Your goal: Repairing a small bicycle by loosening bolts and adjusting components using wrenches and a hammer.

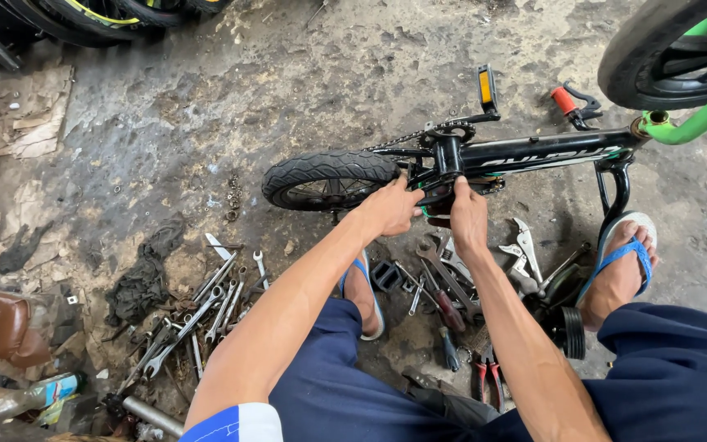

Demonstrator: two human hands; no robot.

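Left hand (390, 209) and right hand (468, 214) both clamped on bottom bracket (439, 192) of small black bicycle frame (533, 151) lying on concrete floor (288, 82); rear wheel (329, 178) left; spanners (206, 307) scattered near left; pliers (525, 254) right.

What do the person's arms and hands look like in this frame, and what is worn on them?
Both hands, left hand and right hand, are bare, with no gloves, rings or watch visible. The forearms are uncovered. A short sleeve in blue and white shows at the left upper arm; no sleeve shows on the right arm.
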